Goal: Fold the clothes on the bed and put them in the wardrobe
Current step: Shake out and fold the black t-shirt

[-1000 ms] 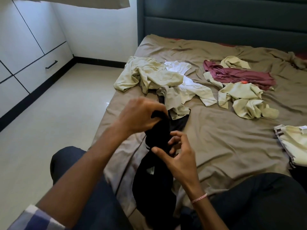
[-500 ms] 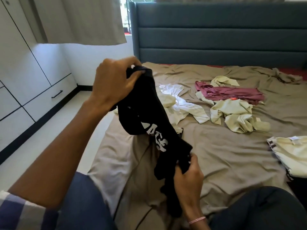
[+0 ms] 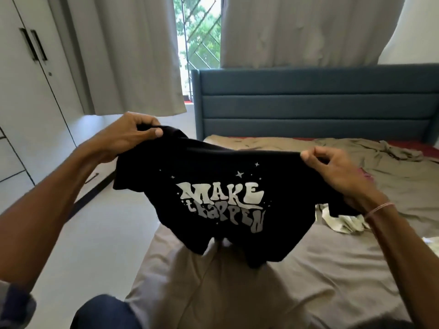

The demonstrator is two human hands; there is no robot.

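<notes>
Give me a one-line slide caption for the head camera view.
Left hand and right hand hold a black printed T-shirt spread open above the bed.

The black t-shirt (image 3: 228, 186) is seen as soft matt cloth with a flat white print. Behind it, the headboard (image 3: 316, 103) looks padded in woven fabric; under it, the bedsheet (image 3: 332, 276) is crumpled matt cloth. The wardrobe (image 3: 28, 91) left of the shirt looks smooth, with dark handles.

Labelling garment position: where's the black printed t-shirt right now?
Head view, centre: the black t-shirt hangs spread in the air between the left hand and right hand, above the near end of the bed, print facing the camera.
</notes>
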